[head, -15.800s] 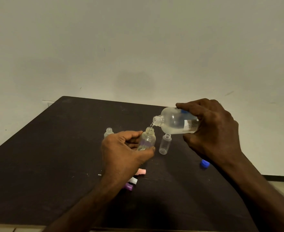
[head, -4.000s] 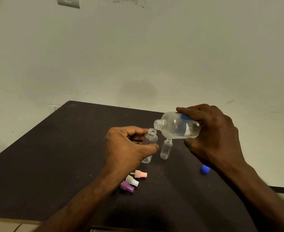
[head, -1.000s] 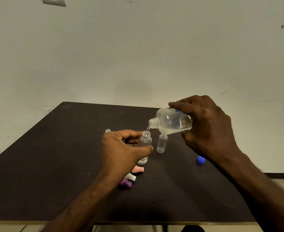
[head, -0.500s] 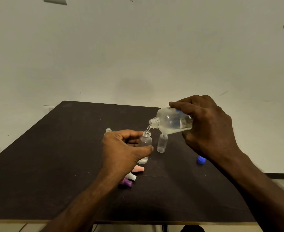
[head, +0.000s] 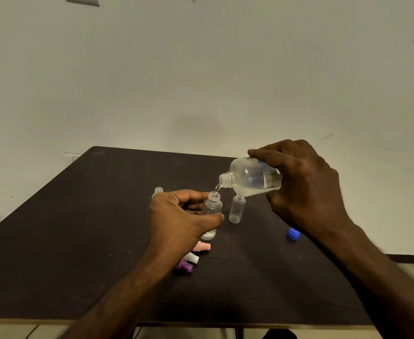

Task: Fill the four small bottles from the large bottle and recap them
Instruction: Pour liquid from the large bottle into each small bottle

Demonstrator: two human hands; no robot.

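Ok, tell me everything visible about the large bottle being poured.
The large bottle is translucent plastic, uncapped, with a threaded neck and a printed label partly under the fingers. The right hand grips it, tipped neck-down to the left above the table. Clear liquid pools along its lower side, and a thin stream runs into the small bottle held by the left hand.

Large bottle (head: 250, 178): tilted in the right hand (head: 303, 184), mouth just above the held small bottle (head: 212, 211).
Held small bottle: upright on the table (head: 79, 228), in the left hand (head: 179, 223).
Second small bottle (head: 236, 210): just right of it.
Third small bottle (head: 158, 190): behind the left hand.
Three caps (head: 193, 256): before the held small bottle.
Large cap (head: 293, 234): far right.
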